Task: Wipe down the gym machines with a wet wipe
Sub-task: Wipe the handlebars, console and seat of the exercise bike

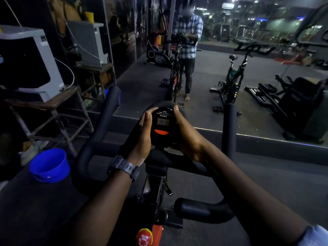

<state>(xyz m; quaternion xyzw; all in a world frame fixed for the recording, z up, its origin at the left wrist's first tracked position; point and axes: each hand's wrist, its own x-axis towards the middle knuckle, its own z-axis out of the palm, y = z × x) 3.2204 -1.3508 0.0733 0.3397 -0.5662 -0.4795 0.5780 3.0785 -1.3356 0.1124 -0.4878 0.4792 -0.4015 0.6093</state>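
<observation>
I stand at a black spin bike, facing a wall mirror. Its small round console (163, 125) shows a lit digital readout above an orange button. My left hand (143, 139), a watch on its wrist, lies flat against the console's left side with the fingers straight and pointing up. My right hand (188, 137) wraps round the console's right edge, one fingertip reaching its top. No wipe shows in either hand; the palms are hidden. The black handlebars (98, 137) curve up on both sides of the console.
A blue bucket (49, 165) sits low on the left. An air cooler (30, 63) stands on a metal-legged table behind it. A red knob (144, 237) is on the bike frame below. The mirror (204, 82) reflects a person and other machines.
</observation>
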